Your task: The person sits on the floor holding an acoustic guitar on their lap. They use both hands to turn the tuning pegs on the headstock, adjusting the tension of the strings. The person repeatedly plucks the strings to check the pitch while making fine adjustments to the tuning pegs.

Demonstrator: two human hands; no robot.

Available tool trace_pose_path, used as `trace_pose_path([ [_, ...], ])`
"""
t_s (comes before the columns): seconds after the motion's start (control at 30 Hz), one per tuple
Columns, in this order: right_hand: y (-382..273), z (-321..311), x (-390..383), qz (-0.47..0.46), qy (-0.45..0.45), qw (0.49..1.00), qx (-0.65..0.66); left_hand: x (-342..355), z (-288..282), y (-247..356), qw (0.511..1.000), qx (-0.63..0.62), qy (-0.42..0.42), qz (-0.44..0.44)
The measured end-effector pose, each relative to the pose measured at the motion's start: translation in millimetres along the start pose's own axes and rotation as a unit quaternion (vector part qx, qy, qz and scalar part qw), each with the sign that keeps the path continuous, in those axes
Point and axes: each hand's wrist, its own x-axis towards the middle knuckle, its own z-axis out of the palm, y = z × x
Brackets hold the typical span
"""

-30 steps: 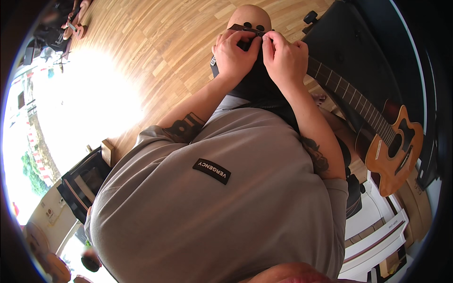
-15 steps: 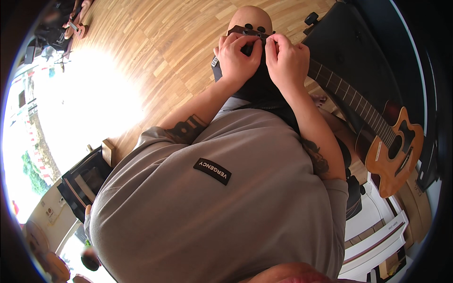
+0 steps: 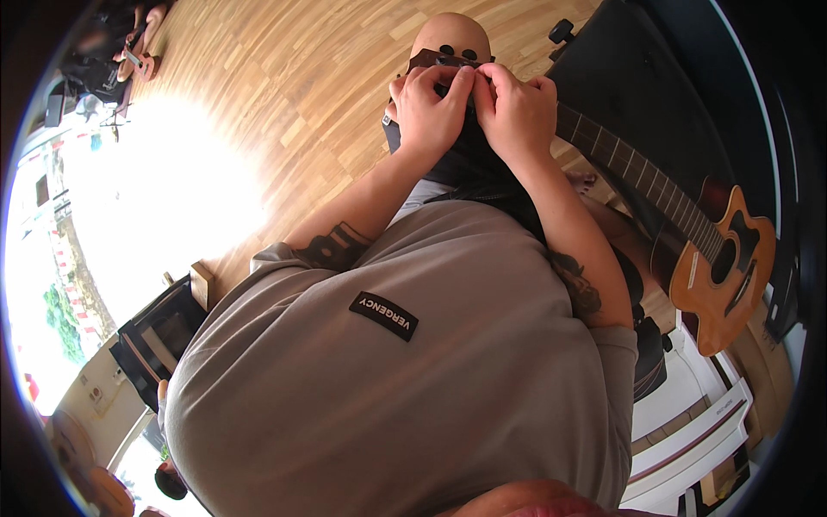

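Note:
An acoustic guitar (image 3: 719, 293) with a light wood top and dark pickguard lies at my right, its fretted neck (image 3: 633, 164) running up and left towards my hands. The dark brown headstock (image 3: 424, 60), with black tuning pegs (image 3: 446, 50), shows just beyond my fingers, over my bare knee (image 3: 450, 33). At its near edge my left hand (image 3: 431, 110) is closed, thumb and forefinger pinched together. Close beside it, my right hand (image 3: 519, 116) also pinches, its fingertips almost meeting the left ones. Whatever lies between the fingertips is too small to make out.
A black padded bench or case (image 3: 642, 86) stands beneath and behind the guitar neck. White furniture (image 3: 689, 444) is at lower right. On the far left, another person holds a small guitar (image 3: 145, 65) near a bright window. Wooden floor (image 3: 327, 77) spreads ahead.
My fingertips have drawn closer together at the headstock, and the gap inside my left thumb and forefinger has narrowed. The whole view has shifted slightly.

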Motion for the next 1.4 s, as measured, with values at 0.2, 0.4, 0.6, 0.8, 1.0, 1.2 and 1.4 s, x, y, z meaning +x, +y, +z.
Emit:
trace_pose_path([
  [0.2,-4,-5,2,-0.007,-0.01,1.0,0.0,12,2,-4,1.0,-0.007,-0.004,0.013],
  [0.4,-5,-5,2,-0.023,-0.035,0.999,-0.032,18,1,-6,1.0,-0.008,-0.003,0.026],
  [0.6,-4,-2,1,-0.064,-0.026,0.996,-0.056,24,-4,-8,0.998,0.055,-0.027,0.029],
  [0.8,-7,-2,3,-0.058,-0.044,0.995,-0.073,30,-11,2,0.99,0.128,-0.015,0.052],
  [1.0,-5,2,3,-0.053,-0.04,0.994,-0.082,40,-9,-10,0.991,0.114,-0.03,0.058],
  [1.2,-6,1,4,-0.046,-0.036,0.995,-0.075,45,-5,-19,0.997,0.051,-0.051,0.015],
  [1.4,-6,0,4,-0.041,-0.033,0.995,-0.085,53,-3,-27,0.994,0.069,-0.058,0.054],
])
